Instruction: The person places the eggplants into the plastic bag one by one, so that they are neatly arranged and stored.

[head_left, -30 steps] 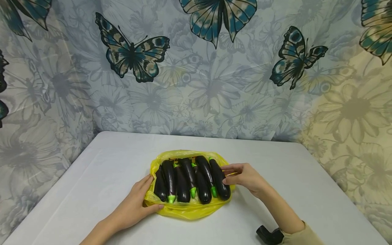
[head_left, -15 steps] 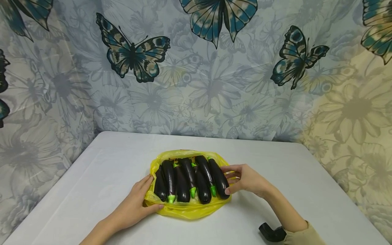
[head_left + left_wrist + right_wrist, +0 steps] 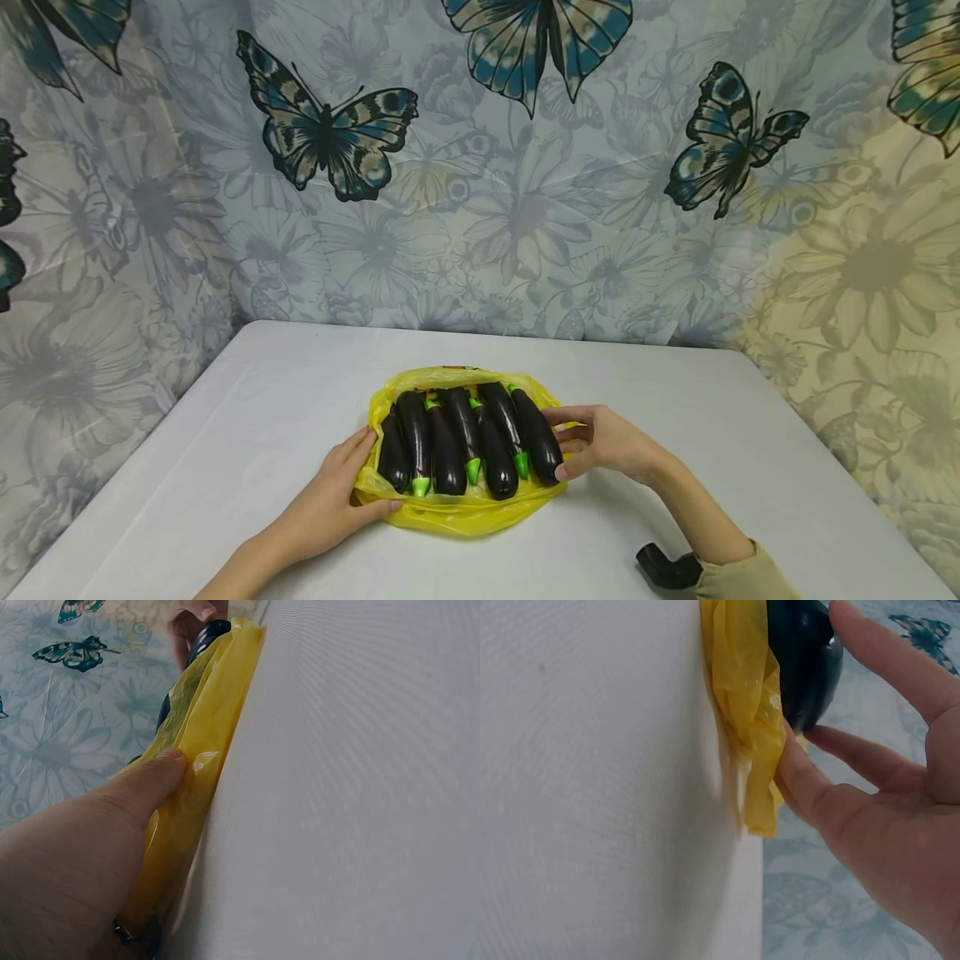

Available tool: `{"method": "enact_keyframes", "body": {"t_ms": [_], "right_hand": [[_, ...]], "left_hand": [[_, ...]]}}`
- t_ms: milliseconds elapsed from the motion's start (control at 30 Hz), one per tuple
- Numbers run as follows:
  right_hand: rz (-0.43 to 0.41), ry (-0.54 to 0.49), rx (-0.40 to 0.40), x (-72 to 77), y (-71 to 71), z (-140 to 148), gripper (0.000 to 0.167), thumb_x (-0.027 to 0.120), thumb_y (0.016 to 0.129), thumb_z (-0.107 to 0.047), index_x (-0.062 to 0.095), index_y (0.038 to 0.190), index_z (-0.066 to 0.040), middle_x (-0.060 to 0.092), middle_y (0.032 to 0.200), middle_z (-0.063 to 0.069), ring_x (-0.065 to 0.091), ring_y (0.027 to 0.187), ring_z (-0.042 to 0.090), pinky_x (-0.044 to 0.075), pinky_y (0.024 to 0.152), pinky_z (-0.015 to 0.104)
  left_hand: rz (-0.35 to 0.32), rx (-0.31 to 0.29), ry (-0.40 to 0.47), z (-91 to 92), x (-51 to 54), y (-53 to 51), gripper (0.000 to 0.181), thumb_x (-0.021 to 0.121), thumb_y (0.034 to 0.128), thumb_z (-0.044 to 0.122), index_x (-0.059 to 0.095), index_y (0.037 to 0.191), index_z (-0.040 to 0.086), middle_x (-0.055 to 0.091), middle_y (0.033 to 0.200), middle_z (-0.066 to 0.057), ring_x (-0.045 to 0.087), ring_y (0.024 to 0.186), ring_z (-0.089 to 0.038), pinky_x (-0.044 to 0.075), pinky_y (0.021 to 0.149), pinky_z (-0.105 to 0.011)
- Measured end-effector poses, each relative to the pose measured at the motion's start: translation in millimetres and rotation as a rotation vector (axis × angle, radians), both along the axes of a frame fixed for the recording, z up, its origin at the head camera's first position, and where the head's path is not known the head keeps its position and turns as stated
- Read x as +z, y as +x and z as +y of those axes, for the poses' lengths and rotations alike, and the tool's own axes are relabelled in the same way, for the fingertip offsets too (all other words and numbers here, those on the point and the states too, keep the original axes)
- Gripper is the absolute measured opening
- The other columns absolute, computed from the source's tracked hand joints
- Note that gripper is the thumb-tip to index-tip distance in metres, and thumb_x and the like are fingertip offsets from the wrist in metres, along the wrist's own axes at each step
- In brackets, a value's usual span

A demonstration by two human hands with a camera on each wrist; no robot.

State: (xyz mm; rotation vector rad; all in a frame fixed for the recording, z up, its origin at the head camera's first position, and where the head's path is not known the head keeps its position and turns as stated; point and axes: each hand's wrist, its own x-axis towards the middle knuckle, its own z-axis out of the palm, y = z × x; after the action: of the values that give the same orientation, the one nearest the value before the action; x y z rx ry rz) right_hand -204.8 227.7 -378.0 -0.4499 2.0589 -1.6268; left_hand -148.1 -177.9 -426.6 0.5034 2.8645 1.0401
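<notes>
A yellow plastic bag (image 3: pixel 450 521), its mouth spread wide, lies on the table with several shiny dark eggplants (image 3: pixel 448 450) side by side in it. Some show green stem ends. My left hand (image 3: pixel 330 500) rests against the bag's left side, fingers extended, thumb on the front rim; the left wrist view has this thumb (image 3: pixel 157 780) on the yellow plastic. At the right end, my right hand (image 3: pixel 611 446) holds the outermost eggplant (image 3: pixel 537 437) loosely between thumb and fingers. From the right wrist, its fingers (image 3: pixel 802 776) sit beside the plastic, partly hidden.
The white-covered table (image 3: pixel 300 375) extends around the bag on all sides. Behind it hangs a floral cloth backdrop (image 3: pixel 525 250) printed with butterflies. A black curved device (image 3: pixel 667 568) sits at my right wrist by the beige sleeve (image 3: pixel 750 575).
My right thumb has slid down to the near end of the outermost eggplant, which has shifted slightly left. The right forearm has moved a little to the right. My left hand stays put.
</notes>
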Motion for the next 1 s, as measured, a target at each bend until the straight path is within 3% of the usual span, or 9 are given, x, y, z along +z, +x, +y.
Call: {"method": "enact_keyframes", "body": {"t_ms": [467,733,1000], "right_hand": [[0.094,0.155,0.014,0.2,2.5,2.3,0.084,0.084,0.076,-0.011,0.042,0.149,-0.006,0.053,0.132,0.017,0.058,0.112,0.033,0.048,0.091,0.045],[0.085,0.167,-0.002,0.1,2.9,-0.5,0.086,0.085,0.076,-0.008,0.041,0.15,-0.004,0.059,0.123,0.017,0.065,0.104,0.032,0.053,0.082,0.037],[0.108,0.214,-0.035,1.3,4.8,-3.2,0.087,0.087,0.074,-0.01,0.043,0.148,-0.002,0.061,0.117,0.016,0.067,0.099,0.031,0.054,0.08,0.037]], "left_hand": [[-0.002,-0.001,-0.005,0.2,-1.5,-0.5,0.115,0.063,0.0761,0.076,0.019,0.158,0.008,0.016,0.161,-0.014,0.017,0.144,-0.034,0.026,0.108,-0.059],[0.004,-0.001,-0.001,0.1,-1.0,-0.5,0.115,0.064,0.0761,0.075,0.019,0.158,0.008,0.017,0.16,-0.014,0.018,0.144,-0.034,0.026,0.108,-0.059],[0.001,0.001,-0.004,0.1,-0.4,-0.1,0.115,0.064,0.0762,0.075,0.019,0.157,0.007,0.016,0.16,-0.015,0.018,0.144,-0.035,0.026,0.108,-0.059]]}}
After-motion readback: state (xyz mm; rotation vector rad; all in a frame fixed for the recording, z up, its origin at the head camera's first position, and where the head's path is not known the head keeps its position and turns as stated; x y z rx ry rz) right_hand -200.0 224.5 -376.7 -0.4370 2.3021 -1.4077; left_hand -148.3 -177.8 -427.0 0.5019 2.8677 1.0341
